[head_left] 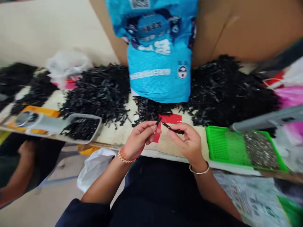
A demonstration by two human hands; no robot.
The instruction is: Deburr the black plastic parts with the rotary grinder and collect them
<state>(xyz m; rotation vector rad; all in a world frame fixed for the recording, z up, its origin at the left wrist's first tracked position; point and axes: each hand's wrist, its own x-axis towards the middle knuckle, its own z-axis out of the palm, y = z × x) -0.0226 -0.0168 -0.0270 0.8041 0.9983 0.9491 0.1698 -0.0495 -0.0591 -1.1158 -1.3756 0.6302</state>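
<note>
My left hand (138, 140) pinches a short black piece (158, 121) between thumb and fingertips, its free end pointing up and right. Facing it, my right hand (189, 142) grips a longer, narrow black part (174, 128) with a small light spot near its tip. The two black pieces are close together with a slight gap. Beneath the hands, a red sheet (171, 118) lies on the pale worktop (123, 137). Just beyond it is a small heap of black pieces (151, 108). My fingers cover part of both held pieces.
A blue bag (161, 85) stands at the back between large black heaps (97, 91) (229, 94). At right, a green basket (227, 160) holds small metallic pieces (260, 149). A clear tub (98, 124) of black pieces is at left. Another person's arm (23, 170) shows far left.
</note>
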